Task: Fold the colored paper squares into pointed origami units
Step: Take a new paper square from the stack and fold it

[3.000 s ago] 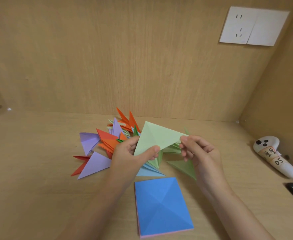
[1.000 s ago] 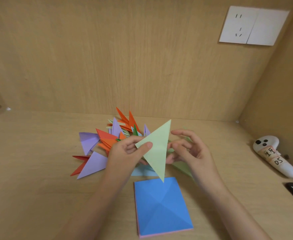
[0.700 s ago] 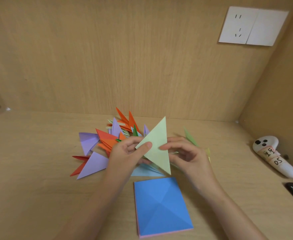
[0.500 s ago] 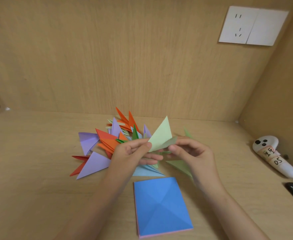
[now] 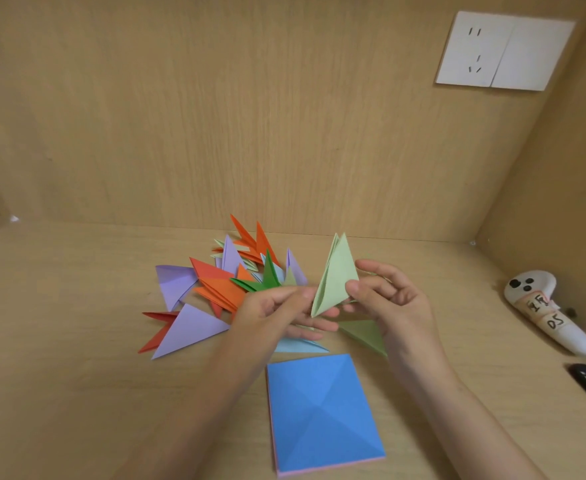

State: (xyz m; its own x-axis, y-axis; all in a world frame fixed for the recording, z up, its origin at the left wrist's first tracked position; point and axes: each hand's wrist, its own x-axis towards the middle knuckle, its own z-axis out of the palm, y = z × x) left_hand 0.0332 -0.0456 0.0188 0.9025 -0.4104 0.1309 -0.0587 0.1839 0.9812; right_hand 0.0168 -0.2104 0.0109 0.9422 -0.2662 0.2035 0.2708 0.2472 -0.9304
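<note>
Your left hand (image 5: pixel 277 308) and right hand (image 5: pixel 393 299) both seem to pinch green paper point (image 5: pixel 336 275). Match edges, press fold flat.

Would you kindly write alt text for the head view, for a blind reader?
Two hands hold a pale green folded paper unit point-up above a wooden desk, the left hand at its lower corner, the right hand at its right edge. Behind lies a pile of orange, purple and green units; a blue-topped paper stack lies nearest.
</note>
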